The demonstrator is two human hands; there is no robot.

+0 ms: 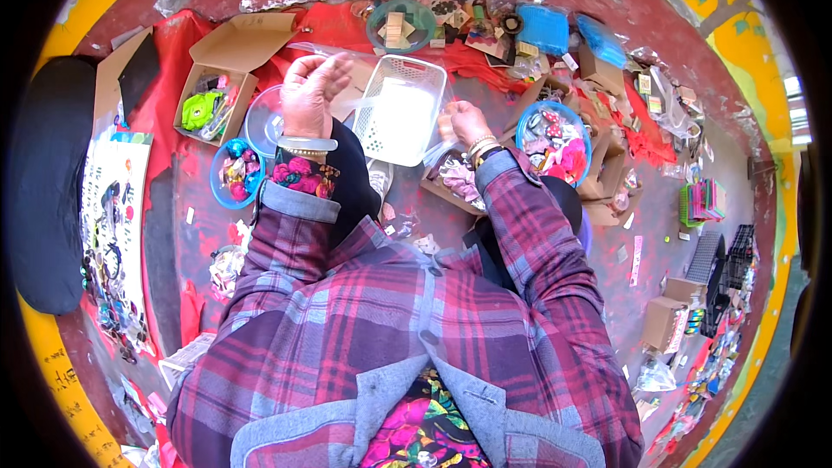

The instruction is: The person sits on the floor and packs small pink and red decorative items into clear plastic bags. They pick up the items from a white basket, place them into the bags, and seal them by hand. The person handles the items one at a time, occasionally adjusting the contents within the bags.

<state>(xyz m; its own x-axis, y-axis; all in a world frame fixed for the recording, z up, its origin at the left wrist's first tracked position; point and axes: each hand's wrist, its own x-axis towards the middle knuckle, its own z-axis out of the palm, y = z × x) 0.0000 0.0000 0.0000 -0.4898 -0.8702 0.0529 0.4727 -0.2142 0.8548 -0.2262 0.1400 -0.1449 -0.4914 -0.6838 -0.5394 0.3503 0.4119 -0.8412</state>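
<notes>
A white plastic basket [440,87] with perforated sides stands in front of me, between my two hands. My left hand [314,94] is raised at its left, fingers curled together; anything held in them is too small to make out. At the basket's right side my right hand [469,123] is closed, thumb and fingers pressed together near a small beige thing I cannot name. Under the left hand is a clear round tub [263,121]. Below the right hand sits a cardboard box [451,195] with pinkish cloth pieces.
Blue basins of colourful hair accessories stand at left [236,175] and right [555,140]. An open carton [217,113] lies far left, a green tub [400,26] at the back. Blue baskets [544,30] lie back right. Goods on red cloth line the wall; a black seat [52,182] is far left.
</notes>
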